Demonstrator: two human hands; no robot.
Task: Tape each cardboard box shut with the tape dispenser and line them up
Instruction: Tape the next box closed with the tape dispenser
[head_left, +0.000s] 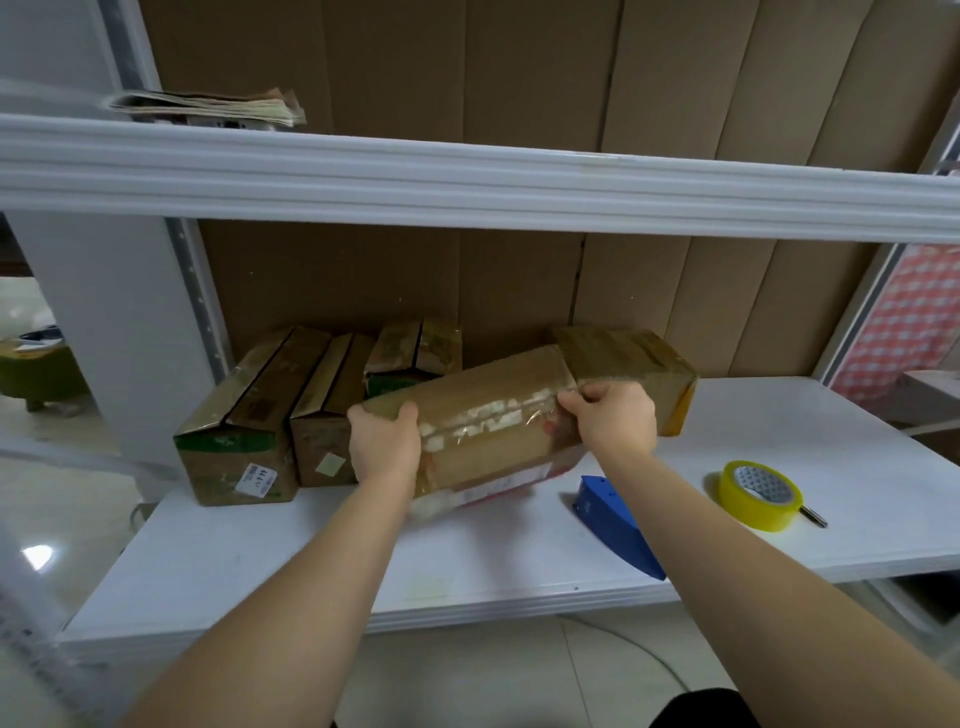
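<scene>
2 bare forearms reach in from the bottom edge. The left hand (385, 446) grips the near end of a taped cardboard box (488, 415); the right hand (615, 415) pinches its far end, fingertips curled over the edge. The box lies askew on the white shelf (311, 545), partly hiding 4 other boxes (244, 415). The right forearm partly covers the blue tape dispenser (615, 519).

A long cardboard box (483, 415), its top seam covered in wrinkled clear tape, sits slanted between the fingers (576, 397) at its two ends. Left of them three taped boxes (234, 431) stand side by side; another taped box (628, 364) lies just behind the right fingers. The blue tape dispenser (613, 519) and yellowish tape roll (758, 493) (separate, lying flat) sit right of them.
</scene>
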